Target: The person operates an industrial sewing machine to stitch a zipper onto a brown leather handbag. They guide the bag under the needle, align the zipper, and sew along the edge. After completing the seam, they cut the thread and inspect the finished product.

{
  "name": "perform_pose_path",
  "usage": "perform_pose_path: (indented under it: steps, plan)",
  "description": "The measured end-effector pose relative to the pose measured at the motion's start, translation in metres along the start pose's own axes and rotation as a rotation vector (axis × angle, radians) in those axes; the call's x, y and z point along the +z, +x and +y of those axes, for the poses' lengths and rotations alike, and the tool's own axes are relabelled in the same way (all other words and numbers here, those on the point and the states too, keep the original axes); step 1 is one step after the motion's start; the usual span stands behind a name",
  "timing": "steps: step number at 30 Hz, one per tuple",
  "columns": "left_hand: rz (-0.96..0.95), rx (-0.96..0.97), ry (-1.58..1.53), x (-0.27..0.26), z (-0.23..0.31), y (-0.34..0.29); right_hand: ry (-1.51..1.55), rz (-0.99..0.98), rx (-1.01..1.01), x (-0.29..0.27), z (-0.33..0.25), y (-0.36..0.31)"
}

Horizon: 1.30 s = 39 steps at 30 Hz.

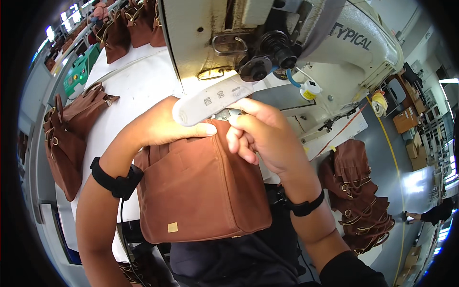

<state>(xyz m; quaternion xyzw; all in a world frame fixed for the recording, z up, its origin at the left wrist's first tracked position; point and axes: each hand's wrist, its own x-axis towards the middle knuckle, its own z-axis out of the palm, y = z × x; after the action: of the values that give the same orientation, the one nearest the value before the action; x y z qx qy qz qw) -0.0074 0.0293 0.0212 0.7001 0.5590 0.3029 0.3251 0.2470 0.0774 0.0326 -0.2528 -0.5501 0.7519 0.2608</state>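
Note:
A brown handbag (pixel 191 191) with a small gold patch low on its front hangs upright below the sewing machine's head, against my lap. My left hand (pixel 167 126) grips its top edge, thumb on the outside and the other fingers hidden behind the bag and a pale guard (pixel 210 103). At the bag's upper corner my right hand (pixel 260 131) is closed, thumb and index finger together beside the metal presser foot (pixel 222 115). Whatever lies between those fingertips is too small to make out. The needle is hidden by the guard.
The sewing machine (pixel 354 43) fills the top, with a small white oil bottle (pixel 311 90) on it. Brown bags (pixel 67 138) lie on the white table at left, more (pixel 129 31) beyond. Another pile (pixel 358 201) sits at right. A person's arm (pixel 430 214) shows far right.

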Motion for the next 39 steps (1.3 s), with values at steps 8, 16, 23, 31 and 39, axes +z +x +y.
perform_pose_path:
  steps: [8, 16, 23, 31, 39]
  plan:
    - [-0.061, -0.152, -0.069, 0.001, 0.016, -0.004, -0.647, 0.499, -0.568, -0.005, 0.026, -0.005]
    - [-0.066, -0.2, 0.003, 0.002, 0.041, 0.0, -0.332, 0.313, -0.188, -0.01, 0.074, -0.011]
    - [-0.025, -0.222, 0.053, 0.0, 0.031, -0.002, -0.754, 0.414, -0.265, 0.008, 0.02, -0.011]
    - [0.004, -0.212, 0.219, 0.0, 0.025, -0.002, -0.936, 0.445, -0.244, 0.002, 0.008, -0.001]
    - [-0.059, -0.224, 0.057, -0.001, 0.03, 0.0, -0.925, 0.447, -0.191, 0.004, 0.002, 0.001]
